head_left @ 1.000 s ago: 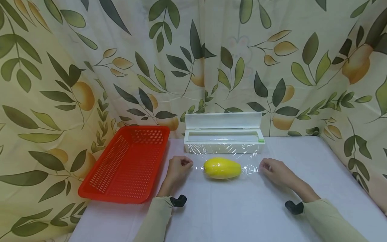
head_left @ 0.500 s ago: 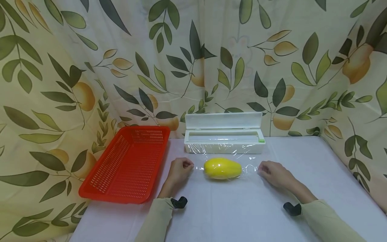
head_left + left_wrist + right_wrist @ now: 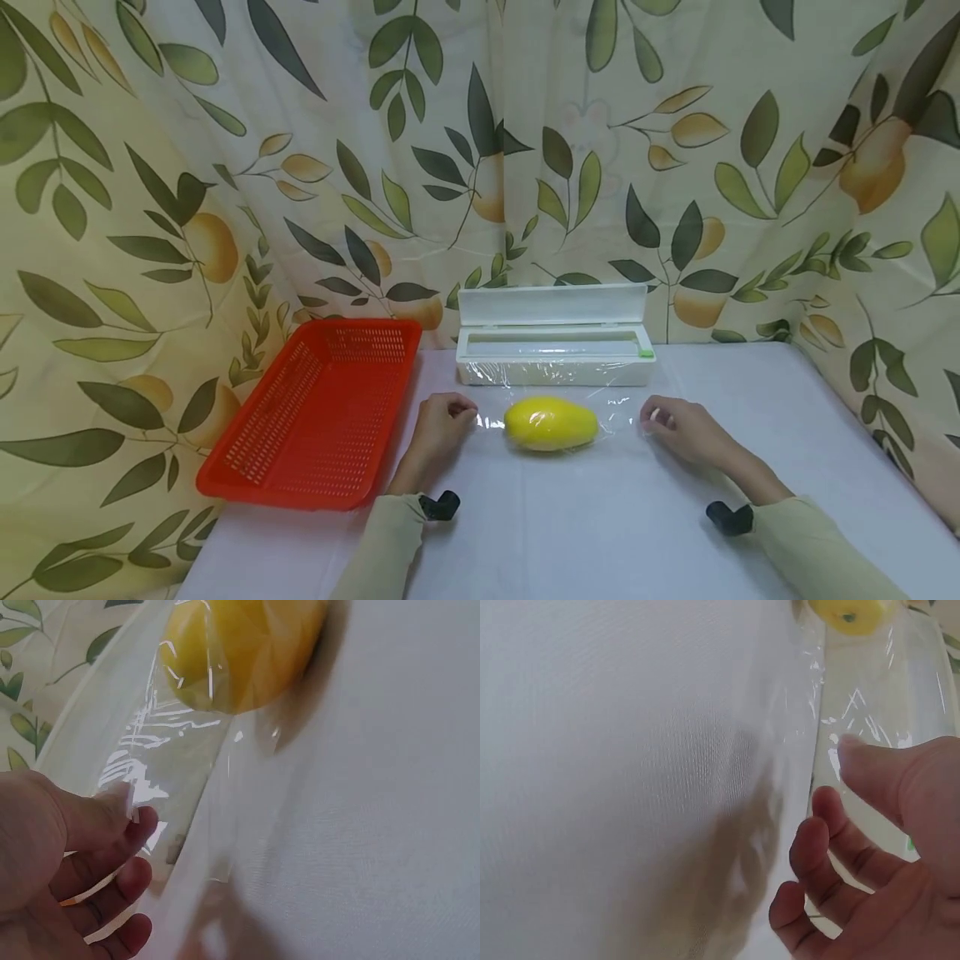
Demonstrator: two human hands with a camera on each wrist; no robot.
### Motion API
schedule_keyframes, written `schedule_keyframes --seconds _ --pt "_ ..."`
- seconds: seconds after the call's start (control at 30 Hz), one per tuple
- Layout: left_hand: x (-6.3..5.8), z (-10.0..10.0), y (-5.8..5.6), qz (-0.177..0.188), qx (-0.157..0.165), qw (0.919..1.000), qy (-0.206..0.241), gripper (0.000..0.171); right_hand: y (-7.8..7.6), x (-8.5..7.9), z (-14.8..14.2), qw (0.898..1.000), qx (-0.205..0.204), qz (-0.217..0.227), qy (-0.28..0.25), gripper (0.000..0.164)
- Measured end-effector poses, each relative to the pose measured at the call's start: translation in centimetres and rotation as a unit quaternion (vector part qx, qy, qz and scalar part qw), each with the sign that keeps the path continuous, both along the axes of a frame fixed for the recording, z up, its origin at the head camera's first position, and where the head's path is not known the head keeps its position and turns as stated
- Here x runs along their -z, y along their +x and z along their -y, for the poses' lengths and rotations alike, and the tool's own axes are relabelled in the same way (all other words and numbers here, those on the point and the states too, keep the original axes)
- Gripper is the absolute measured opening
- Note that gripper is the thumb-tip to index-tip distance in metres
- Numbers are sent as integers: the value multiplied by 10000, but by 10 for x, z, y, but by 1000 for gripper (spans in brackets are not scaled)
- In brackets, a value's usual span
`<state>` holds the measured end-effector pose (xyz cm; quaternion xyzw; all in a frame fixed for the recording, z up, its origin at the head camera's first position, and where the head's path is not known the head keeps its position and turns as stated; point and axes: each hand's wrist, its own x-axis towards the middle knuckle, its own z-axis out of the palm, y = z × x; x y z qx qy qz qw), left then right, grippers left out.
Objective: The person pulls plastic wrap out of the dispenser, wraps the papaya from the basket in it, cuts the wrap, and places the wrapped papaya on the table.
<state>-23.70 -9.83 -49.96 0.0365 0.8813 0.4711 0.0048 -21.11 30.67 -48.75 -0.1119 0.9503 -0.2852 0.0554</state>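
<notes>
Head: yellow fruit on the counter, between the hands, in front of the open white box; red basket to the left. Clear wrap runs from the box to the fruit, left hand and right hand pinching its sides. Left wrist: thumb and index pinch the wrap edge, film crosses the fruit. Right wrist: thumb on the wrap, other fingers loosely bent, fruit's end at top.
</notes>
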Motion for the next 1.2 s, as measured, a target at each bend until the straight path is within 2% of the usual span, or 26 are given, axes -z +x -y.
schedule_keyframes --seconds 0.2,0.4,0.63,0.8,0.97,1.03,1.2 --pt "-2 3 -1 -337 59 9994 95 10 1 0 -1 9993 131 -174 -289 17" --pt "-3 4 0 -294 142 9992 214 9 2 0 1 9973 -6 -546 -497 10" --pt "-8 5 2 58 393 9992 68 18 5 -1 1 9973 -26 -579 -461 16" --pt "-11 6 0 60 646 9978 -111 18 6 -3 0 9967 -20 -689 -422 15" --pt "-14 6 1 -305 896 9951 -277 20 7 -9 1 9956 -46 -829 -424 14" --pt "-16 5 1 -449 855 9950 -269 21 8 -12 2 9953 -74 -864 -421 14" --pt "-21 2 6 -681 503 9963 -167 20 13 -23 8 9938 -177 -1034 -363 15"
